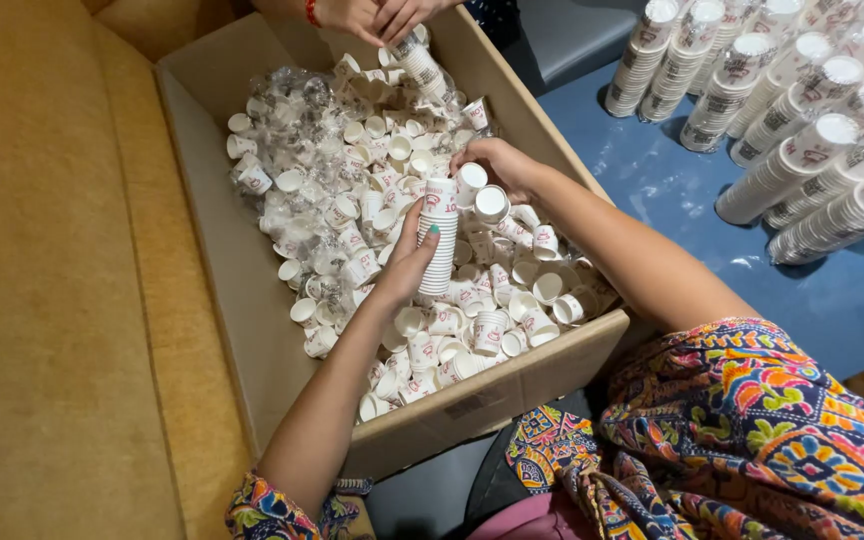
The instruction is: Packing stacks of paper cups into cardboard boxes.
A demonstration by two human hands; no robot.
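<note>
My left hand (404, 262) grips an upright stack of small white paper cups (439, 240) over the middle of a cardboard box (512, 385). My right hand (497, 165) reaches in from the right and pinches a single white cup (471, 183) close to the stack's top. Loose white cups with red print (472, 325) fill the near part of the box. Crumpled clear plastic wrap (297, 115) lies mixed with cups at the far left.
Another person's hands (377, 15) hold a stack of cups (418, 62) at the box's far edge. Long wrapped cup stacks (802, 130) lie on the blue surface at right. A tan surface (52, 300) runs along the left.
</note>
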